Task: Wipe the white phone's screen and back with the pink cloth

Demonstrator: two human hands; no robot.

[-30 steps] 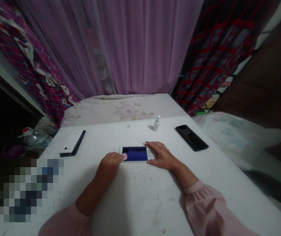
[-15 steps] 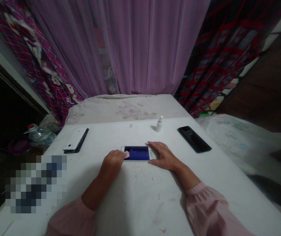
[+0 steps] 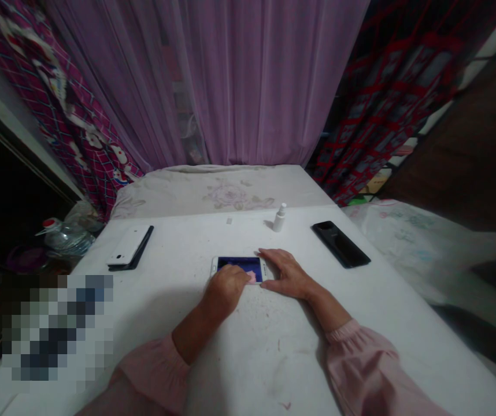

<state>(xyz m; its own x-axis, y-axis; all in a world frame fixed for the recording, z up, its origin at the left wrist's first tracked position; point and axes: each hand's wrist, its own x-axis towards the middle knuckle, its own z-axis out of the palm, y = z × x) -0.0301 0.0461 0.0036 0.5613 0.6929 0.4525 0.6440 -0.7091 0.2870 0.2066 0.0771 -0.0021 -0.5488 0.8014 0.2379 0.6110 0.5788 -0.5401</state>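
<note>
A white phone (image 3: pixel 263 271) with a blue-lit screen lies flat, crosswise, on the white table cover. My left hand (image 3: pixel 227 289) pinches a small pink cloth (image 3: pixel 252 277) against the right part of the screen and covers some of the phone's lower left. At the phone's right end rests my right hand (image 3: pixel 289 275), its thumb and fingers spread around the edge. Beyond the phone stands a small white spray bottle (image 3: pixel 279 218).
A white phone (image 3: pixel 127 245) lies on a dark one at the left. At the right is a black phone (image 3: pixel 340 244). A pixelated patch covers the near left. A large clear bottle (image 3: pixel 66 236) with a red cap stands beyond the table's left edge.
My left hand has moved right across the screen with the pink cloth, from the phone's left end to near its right end. My right hand stays at the right end.
</note>
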